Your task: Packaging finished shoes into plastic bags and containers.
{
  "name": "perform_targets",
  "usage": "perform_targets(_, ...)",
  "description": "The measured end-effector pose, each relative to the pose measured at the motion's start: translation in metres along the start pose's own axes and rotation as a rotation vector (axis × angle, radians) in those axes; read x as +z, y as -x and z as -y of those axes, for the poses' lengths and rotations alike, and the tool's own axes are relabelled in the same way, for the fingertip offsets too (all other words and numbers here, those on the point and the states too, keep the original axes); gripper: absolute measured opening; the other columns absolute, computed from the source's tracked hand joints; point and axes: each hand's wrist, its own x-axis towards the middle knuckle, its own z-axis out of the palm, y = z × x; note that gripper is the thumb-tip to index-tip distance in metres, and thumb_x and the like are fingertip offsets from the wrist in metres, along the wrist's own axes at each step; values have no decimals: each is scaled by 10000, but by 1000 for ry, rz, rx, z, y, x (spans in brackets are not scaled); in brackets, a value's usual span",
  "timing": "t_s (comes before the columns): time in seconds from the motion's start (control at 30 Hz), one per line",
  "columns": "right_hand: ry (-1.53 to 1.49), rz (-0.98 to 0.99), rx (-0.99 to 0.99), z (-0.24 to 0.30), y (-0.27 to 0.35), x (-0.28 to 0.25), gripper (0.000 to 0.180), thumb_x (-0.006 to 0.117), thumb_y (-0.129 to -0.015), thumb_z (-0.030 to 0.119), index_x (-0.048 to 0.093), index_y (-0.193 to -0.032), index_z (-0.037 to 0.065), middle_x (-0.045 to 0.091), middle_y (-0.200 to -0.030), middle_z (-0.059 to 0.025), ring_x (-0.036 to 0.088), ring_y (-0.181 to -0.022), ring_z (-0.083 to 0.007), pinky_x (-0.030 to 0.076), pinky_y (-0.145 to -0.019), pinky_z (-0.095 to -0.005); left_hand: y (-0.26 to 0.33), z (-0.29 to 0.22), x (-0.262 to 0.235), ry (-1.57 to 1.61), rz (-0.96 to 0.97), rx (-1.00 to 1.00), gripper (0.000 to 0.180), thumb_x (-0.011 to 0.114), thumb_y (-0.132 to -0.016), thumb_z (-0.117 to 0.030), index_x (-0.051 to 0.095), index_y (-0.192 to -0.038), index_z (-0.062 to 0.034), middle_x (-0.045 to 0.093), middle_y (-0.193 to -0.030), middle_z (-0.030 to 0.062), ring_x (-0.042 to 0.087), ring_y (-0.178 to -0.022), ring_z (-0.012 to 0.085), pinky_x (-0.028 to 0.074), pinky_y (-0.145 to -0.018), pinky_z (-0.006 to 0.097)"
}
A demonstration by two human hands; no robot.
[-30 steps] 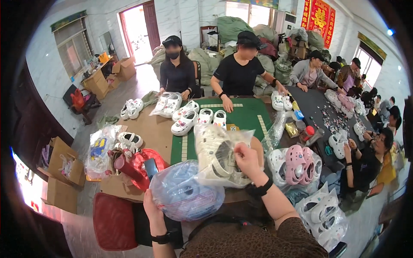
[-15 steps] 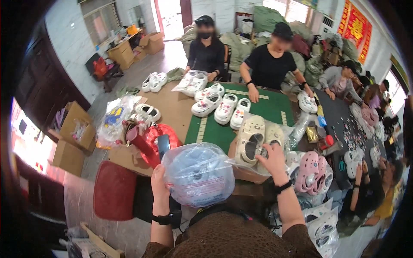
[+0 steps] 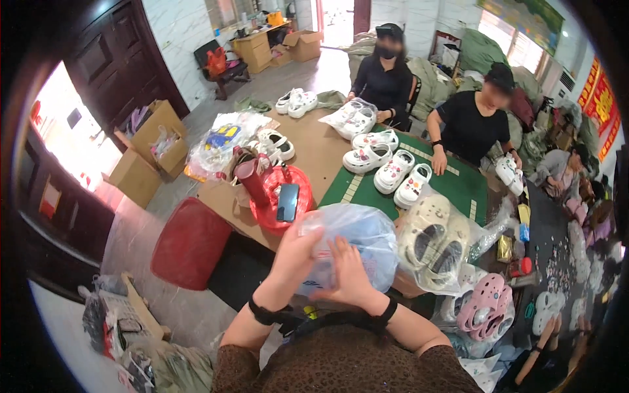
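A long bench, part brown board and part green mat, runs away from the person and carries most of the clutter. At its near edge both hands press on a puffy, crinkled bag of bluish translucent plastic, rounded like a pillow. The left hand curls round the bag's left side, fingers partly closed on the film; the right hand lies flat against its front, fingers spread and not gripping. Just right of it sits a clear bag of cream clogs, smooth and perforated. To the left a glossy red bag bears a dark phone. Farther off stand white clogs, and pink clogs lie low right.
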Motion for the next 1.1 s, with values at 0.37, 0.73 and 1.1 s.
perform_targets(0.37, -846, -340, 586, -121, -37, -33, 210, 674, -884, 191, 665, -1032, 43, 638, -862, 21, 543, -720, -76, 436, -640, -239, -65, 7, -69, -789, -258, 620, 365, 679, -864, -192, 586, -1144, 22, 639, -1056, 136, 632, -943, 200, 518, -772, 323)
perform_targets(0.73, -1053, -481, 591, -178, -66, -45, 214, 619, -883, 113, 624, -1083, 37, 645, -926, -16, 585, -775, -117, 459, -681, -252, -3, 131, -156, 578, -64, -499, 663, 477, -949, -514, 392, -1388, -25, 455, -1411, 128, 470, -1254, 298, 343, -1082, 452)
perform_targets(1.1, -451, -274, 709, -242, -81, -6, 529, 619, -867, 372, 602, -1146, -77, 660, -1058, -240, 627, -985, -258, 469, -863, -338, -60, 43, -31, 141, 118, -382, 388, 544, -967, -244, 499, -1236, 31, 597, -1163, 146, 600, -1065, 255, 507, -912, 389)
